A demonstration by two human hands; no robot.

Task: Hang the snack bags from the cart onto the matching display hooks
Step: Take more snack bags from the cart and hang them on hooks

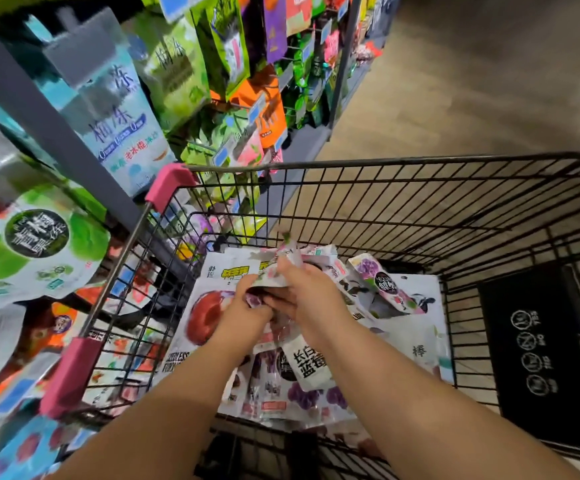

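A black wire cart (368, 188) with pink corner guards holds a heap of snack bags (302, 382), white with purple and red fruit prints. Both my hands reach into it. My left hand (247, 308) and my right hand (305, 292) together grip a small bundle of white and pink bags (281, 268), raised a little above the heap. A single white bag with purple grapes (382, 282) lies tilted at the far right of the heap. Display hooks on the left carry hanging bags, such as a light blue one (122, 119) and a green-and-white one (35, 240).
The display rack runs along the left, with a grey upright (56, 126) close to the cart's left rim. More green, orange and purple bags (260, 98) hang further down the aisle. Wooden floor (472, 81) lies beyond the cart. A black flap (537, 351) forms the cart's right end.
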